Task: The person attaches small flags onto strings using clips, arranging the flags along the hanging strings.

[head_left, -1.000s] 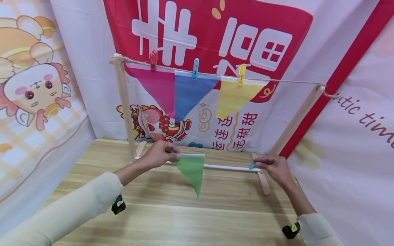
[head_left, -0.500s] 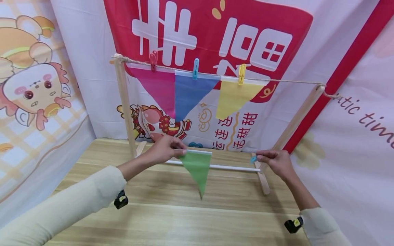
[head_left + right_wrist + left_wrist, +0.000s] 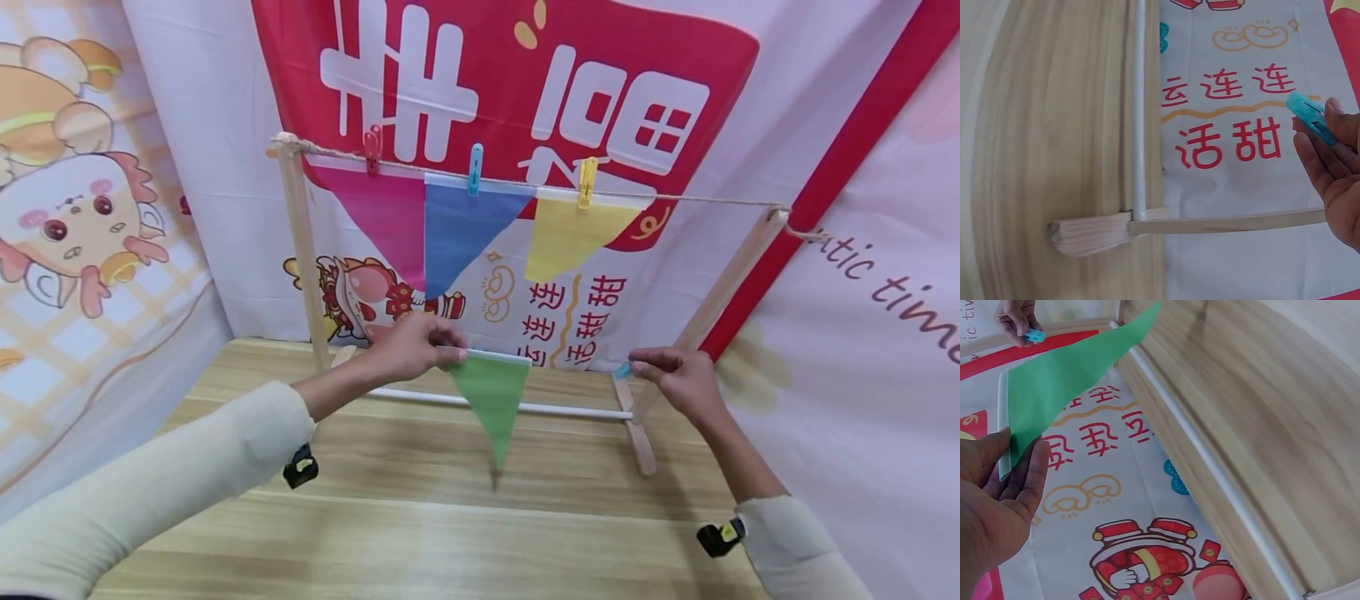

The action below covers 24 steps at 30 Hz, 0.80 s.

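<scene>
Between thumb and fingers, my left hand [image 3: 412,346] pinches the left end of the white top edge of a green triangular pennant [image 3: 495,396], which hangs point down over the table. My right hand [image 3: 678,379] pinches a light blue clothespin [image 3: 1311,115] near the frame's right post. Above both hands a twine line [image 3: 705,199] runs between two wooden posts. Clipped along it are a pink pennant [image 3: 382,217] with a red clothespin [image 3: 372,150], a blue pennant [image 3: 465,225] with a blue clothespin [image 3: 475,169], and a yellow pennant [image 3: 577,233] with a yellow clothespin [image 3: 587,182].
The wooden posts [image 3: 302,250] stand on feet [image 3: 640,437] on the wood-grain table [image 3: 450,542], joined low down by a white rod [image 3: 570,411]. Printed cloth [image 3: 247,192] hangs close behind the frame and along both sides.
My left hand has risen and moved right with the green pennant, whose tip now hangs higher. My right hand has lifted slightly with the clothespin. The pennants on the line stay put.
</scene>
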{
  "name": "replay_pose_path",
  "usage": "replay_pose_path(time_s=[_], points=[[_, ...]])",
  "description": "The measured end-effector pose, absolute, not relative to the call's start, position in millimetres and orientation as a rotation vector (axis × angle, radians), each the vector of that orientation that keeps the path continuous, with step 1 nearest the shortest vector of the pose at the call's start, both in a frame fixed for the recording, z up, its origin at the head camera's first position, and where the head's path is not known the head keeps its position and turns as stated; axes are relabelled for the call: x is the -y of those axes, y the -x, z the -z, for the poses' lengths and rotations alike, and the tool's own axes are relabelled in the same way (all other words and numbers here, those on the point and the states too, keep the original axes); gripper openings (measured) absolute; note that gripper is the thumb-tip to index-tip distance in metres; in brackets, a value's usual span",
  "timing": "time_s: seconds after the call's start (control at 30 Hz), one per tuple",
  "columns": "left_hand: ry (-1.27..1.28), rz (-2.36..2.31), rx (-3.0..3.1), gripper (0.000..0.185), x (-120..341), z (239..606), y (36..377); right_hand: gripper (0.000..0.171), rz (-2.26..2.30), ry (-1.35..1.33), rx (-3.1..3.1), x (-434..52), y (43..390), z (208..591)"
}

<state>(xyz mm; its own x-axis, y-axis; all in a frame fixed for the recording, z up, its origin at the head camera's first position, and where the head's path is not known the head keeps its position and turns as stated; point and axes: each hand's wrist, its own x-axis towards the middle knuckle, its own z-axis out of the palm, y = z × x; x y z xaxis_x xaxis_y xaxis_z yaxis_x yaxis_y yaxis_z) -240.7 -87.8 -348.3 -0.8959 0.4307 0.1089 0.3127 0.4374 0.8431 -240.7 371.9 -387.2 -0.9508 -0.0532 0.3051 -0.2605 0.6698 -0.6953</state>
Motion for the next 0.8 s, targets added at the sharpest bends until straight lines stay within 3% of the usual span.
replay_pose_path(time_s=[0.8], points=[[-0.718, -1.437, -2.589, 0.013, 75.7, 304.1, 245.5, 0.036, -1.147, -0.325, 2.656, -357.2, 242.3, 333.5]])
